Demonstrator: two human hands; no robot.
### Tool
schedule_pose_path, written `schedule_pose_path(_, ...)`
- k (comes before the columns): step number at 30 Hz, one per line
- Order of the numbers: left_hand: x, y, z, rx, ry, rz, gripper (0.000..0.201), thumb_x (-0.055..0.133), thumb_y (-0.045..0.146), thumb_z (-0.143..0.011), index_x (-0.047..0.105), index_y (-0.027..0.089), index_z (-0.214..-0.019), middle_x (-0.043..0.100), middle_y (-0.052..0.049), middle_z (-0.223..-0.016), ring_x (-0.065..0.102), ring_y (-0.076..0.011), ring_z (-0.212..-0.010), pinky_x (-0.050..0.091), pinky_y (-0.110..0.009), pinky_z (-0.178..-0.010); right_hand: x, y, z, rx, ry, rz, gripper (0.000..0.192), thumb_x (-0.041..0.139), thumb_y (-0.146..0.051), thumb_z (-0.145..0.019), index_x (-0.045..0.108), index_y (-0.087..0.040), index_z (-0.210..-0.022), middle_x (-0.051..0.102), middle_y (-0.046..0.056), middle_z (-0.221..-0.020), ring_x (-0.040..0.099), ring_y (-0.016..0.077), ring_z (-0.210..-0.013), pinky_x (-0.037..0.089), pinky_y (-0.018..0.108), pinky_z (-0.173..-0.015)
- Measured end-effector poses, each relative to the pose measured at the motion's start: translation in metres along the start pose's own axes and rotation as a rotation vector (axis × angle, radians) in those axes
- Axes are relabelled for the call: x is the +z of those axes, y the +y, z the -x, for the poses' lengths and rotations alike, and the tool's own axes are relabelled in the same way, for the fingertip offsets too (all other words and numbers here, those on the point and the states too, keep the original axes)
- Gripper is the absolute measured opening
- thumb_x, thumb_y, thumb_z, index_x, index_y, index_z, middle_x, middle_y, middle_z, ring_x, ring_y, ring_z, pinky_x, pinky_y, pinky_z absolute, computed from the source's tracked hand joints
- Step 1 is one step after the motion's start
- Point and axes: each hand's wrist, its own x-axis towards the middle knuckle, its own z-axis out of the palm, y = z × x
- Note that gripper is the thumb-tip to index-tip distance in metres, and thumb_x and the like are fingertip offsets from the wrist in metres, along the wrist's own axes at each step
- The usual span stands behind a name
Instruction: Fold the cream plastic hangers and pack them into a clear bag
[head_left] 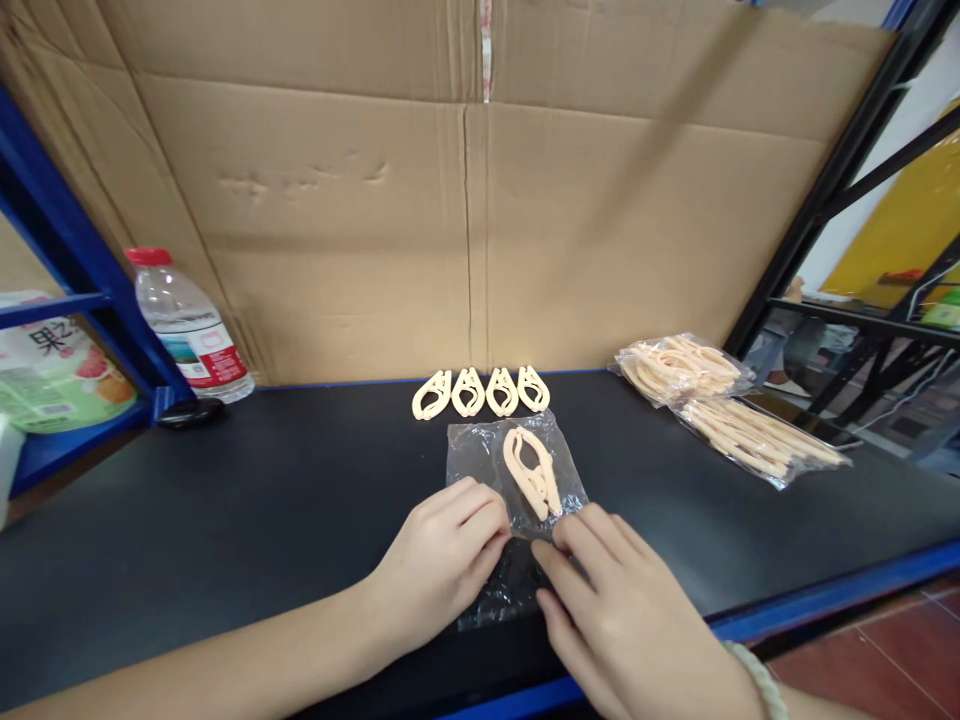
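Note:
A clear plastic bag [476,455] lies on the black table in front of me, with one cream plastic clothespin [534,470] lying in or on it; I cannot tell which. My left hand [457,545] is closed, thumb and fingers pinching the bag's near left part. Over the bag's near right side is my right hand [622,595], its fingertips at the film and its thumb apart from the index finger. Just beyond the bag, several matching clothespins [469,392] sit in a row.
Two clear packs stand at the right: folded cream plastic pieces [679,368] behind and long cream sticks [757,435] in front. A water bottle [191,335] and a black object [191,413] are at left. Cardboard [337,220] walls the back; shelf frames flank both sides.

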Motion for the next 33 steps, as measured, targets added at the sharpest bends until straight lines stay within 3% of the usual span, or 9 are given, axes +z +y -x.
schedule_pose_path(3, 0.001, -0.001, 0.001, 0.002, -0.013, 0.001, 0.012, 0.046, 0.011, -0.091, 0.054, 0.017, -0.084, 0.061, -0.004, -0.085, 0.055, -0.0171, -0.078, 0.049, -0.03, -0.069, -0.021, 0.025, -0.013, -0.011, -0.044, -0.204, 0.026, 0.039, -0.009, -0.087, 0.064, -0.015, -0.094, 0.056, 0.009, -0.087, 0.05, 0.023, -0.083, 0.046, 0.037, -0.071)
schedule_pose_path(5, 0.002, -0.002, 0.001, 0.009, -0.029, -0.006, 0.012, 0.047, 0.01, -0.091, 0.053, 0.017, -0.084, 0.062, -0.005, -0.092, 0.057, -0.0183, -0.084, 0.05, -0.032, -0.074, -0.026, 0.048, -0.026, -0.063, -0.089, -0.206, 0.031, 0.038, -0.004, -0.085, 0.063, -0.016, -0.101, 0.056, 0.01, -0.098, 0.049, 0.0238, -0.093, 0.045, 0.04, -0.08)
schedule_pose_path(8, 0.004, -0.004, 0.0, -0.003, -0.041, 0.017, 0.013, 0.047, 0.009, -0.09, 0.051, 0.018, -0.083, 0.062, -0.006, -0.105, 0.057, -0.0205, -0.101, 0.049, -0.036, -0.087, -0.014, 0.083, -0.05, -0.198, -0.189, -0.129, 0.044, 0.037, 0.004, -0.082, 0.061, -0.019, -0.11, 0.053, 0.01, -0.116, 0.046, 0.0236, -0.11, 0.042, 0.043, -0.091)
schedule_pose_path(11, 0.005, -0.005, -0.001, -0.032, -0.076, 0.08, 0.013, 0.047, 0.009, -0.09, 0.05, 0.019, -0.082, 0.062, -0.006, -0.109, 0.058, -0.0194, -0.104, 0.05, -0.033, -0.088, 0.006, 0.103, -0.071, -0.356, -0.288, -0.119, 0.046, 0.043, 0.005, -0.08, 0.061, -0.02, -0.114, 0.051, 0.01, -0.124, 0.042, 0.0226, -0.119, 0.039, 0.041, -0.096)
schedule_pose_path(15, 0.005, -0.005, 0.0, -0.087, -0.125, 0.118, 0.013, 0.047, 0.008, -0.089, 0.048, 0.02, -0.082, 0.063, -0.005, -0.1, 0.06, -0.0189, -0.092, 0.052, -0.032, -0.078, 0.025, 0.109, -0.087, -0.451, -0.324, -0.085, 0.036, 0.051, 0.002, -0.08, 0.064, -0.018, -0.107, 0.05, 0.01, -0.123, 0.039, 0.0248, -0.123, 0.036, 0.042, -0.1)
schedule_pose_path(21, 0.008, -0.007, 0.003, -0.092, -0.125, 0.154, 0.014, 0.047, 0.007, -0.089, 0.047, 0.02, -0.083, 0.062, -0.004, -0.098, 0.059, -0.0185, -0.089, 0.051, -0.032, -0.077, 0.036, 0.108, -0.092, -0.454, -0.301, -0.103, 0.017, 0.056, -0.009, -0.087, 0.066, -0.019, -0.097, 0.05, 0.011, -0.123, 0.04, 0.0257, -0.123, 0.038, 0.044, -0.099)
schedule_pose_path(27, 0.008, -0.007, 0.003, -0.11, -0.157, 0.125, 0.013, 0.046, 0.009, -0.089, 0.047, 0.02, -0.083, 0.062, -0.005, -0.094, 0.058, -0.0186, -0.087, 0.05, -0.032, -0.076, 0.031, 0.112, -0.095, -0.447, -0.257, -0.128, 0.023, 0.052, 0.002, -0.081, 0.065, -0.017, -0.086, 0.051, 0.011, -0.124, 0.041, 0.0246, -0.123, 0.039, 0.044, -0.1)
schedule_pose_path(33, 0.006, -0.005, 0.003, -0.102, -0.161, 0.11, 0.012, 0.046, 0.009, -0.089, 0.048, 0.02, -0.083, 0.062, -0.005, -0.094, 0.059, -0.019, -0.087, 0.051, -0.032, -0.077, 0.038, 0.108, -0.091, -0.444, -0.281, -0.121, 0.029, 0.053, 0.004, -0.078, 0.066, -0.018, -0.093, 0.052, 0.01, -0.125, 0.041, 0.025, -0.125, 0.037, 0.044, -0.101)
